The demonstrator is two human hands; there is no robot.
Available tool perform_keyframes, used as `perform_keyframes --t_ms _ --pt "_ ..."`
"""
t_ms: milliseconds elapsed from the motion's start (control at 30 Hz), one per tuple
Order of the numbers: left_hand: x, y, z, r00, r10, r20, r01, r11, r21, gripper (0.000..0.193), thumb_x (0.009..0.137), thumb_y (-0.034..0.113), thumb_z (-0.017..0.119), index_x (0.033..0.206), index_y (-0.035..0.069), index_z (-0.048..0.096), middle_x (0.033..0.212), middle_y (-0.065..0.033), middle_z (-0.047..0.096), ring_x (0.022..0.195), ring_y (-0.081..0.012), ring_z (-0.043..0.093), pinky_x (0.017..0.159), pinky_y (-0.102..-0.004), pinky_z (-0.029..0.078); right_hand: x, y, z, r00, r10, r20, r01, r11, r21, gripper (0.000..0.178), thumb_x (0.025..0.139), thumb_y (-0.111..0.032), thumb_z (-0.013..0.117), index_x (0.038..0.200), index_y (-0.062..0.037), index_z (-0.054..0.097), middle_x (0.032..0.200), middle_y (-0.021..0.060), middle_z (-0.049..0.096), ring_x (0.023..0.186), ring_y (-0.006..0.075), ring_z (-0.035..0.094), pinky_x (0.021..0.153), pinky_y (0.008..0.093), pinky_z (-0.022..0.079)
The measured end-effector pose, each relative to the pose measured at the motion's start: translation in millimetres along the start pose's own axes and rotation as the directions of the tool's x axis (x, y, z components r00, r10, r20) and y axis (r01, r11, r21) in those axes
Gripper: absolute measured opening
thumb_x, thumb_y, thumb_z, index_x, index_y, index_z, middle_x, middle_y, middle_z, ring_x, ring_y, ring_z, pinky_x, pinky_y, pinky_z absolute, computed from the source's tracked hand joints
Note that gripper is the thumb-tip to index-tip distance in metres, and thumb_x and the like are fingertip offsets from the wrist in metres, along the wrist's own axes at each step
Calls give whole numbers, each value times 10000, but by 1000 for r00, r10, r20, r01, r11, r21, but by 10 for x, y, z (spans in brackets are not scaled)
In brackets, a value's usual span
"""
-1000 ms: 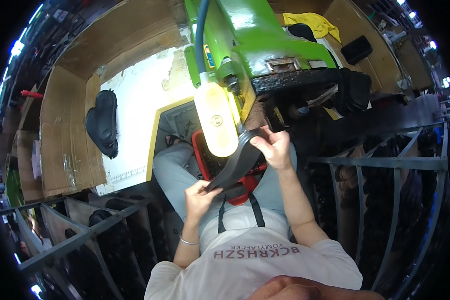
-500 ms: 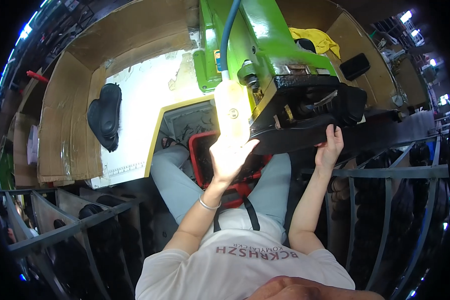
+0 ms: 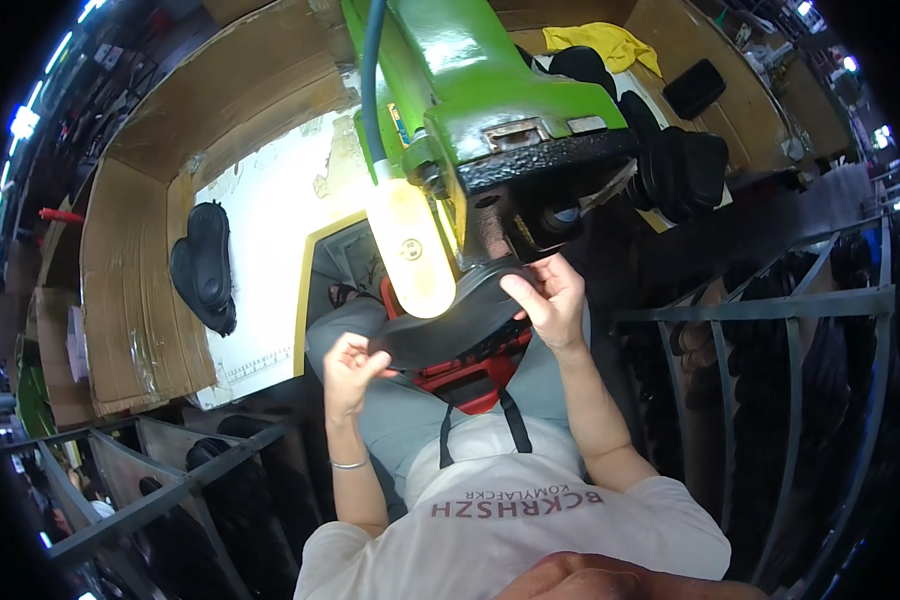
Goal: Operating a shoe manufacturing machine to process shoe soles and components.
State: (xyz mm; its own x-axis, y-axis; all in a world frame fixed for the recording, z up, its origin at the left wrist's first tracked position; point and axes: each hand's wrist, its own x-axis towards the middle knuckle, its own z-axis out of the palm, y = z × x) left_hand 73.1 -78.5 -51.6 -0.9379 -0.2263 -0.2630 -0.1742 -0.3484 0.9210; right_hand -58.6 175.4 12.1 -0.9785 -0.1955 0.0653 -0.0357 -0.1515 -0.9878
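A long black shoe sole (image 3: 435,335) stretches between my two hands below the green machine (image 3: 500,80). My left hand (image 3: 350,375) is closed, its thumb and fingers pinching the sole's left end. Close under the machine's black head (image 3: 540,175), my right hand (image 3: 552,305) grips the right part of the sole, thumb on top. A glowing yellow-white lamp (image 3: 410,250) on a blue-grey hose hangs above the sole and covers part of it. Where the sole meets the machine's working parts is hard to make out.
Black soles (image 3: 205,265) lie on the white table at left; more black soles (image 3: 675,165) sit right of the machine. Cardboard walls (image 3: 135,290) edge the table. A red bin (image 3: 470,385) is between my knees. Metal racks (image 3: 770,310) with dark soles stand on both sides.
My left hand has moved left and down, from beside the lamp to the sole's left end. My right hand has shifted left with the sole, which now hangs lower left. The view has shifted too.
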Motion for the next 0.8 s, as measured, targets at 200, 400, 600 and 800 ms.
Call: perform_keyframes --t_ms 200,400,600,800 --pt "43 -169 641 956 -48 290 -145 781 607 331 764 15 707 1068 -11 578 926 -39 655 827 -102 597 766 -248 488 67 47 123 985 -171 29 173 975 -137 196 749 -61 742 810 0 566 649 -2 601 572 9 523 479 173 395" --pt "381 199 1463 924 309 227 -348 924 158 248 830 53 656 1052 -34 588 959 -60 639 859 -104 575 782 -249 467 -143 155 -12 978 -161 -132 146 982 -117 223 755 -21 719 927 -1 577 807 39 640 657 30 529 553 178 408" --pt "377 132 1642 947 303 107 -312 947 81 172 835 5 643 998 -29 597 877 -47 641 773 -66 567 689 -193 457 -1020 742 -403 866 438 240 -469 879 89 350 806 -35 654 1132 38 548 1087 92 610 989 147 573 901 296 438" --pt "331 107 1607 940 340 18 -336 934 -118 224 817 -47 641 1026 -31 563 903 -71 640 783 -78 598 712 -190 484 -1083 640 -884 940 333 -70 -288 889 355 265 819 0 600 1074 33 538 1058 100 617 953 153 585 891 295 450"
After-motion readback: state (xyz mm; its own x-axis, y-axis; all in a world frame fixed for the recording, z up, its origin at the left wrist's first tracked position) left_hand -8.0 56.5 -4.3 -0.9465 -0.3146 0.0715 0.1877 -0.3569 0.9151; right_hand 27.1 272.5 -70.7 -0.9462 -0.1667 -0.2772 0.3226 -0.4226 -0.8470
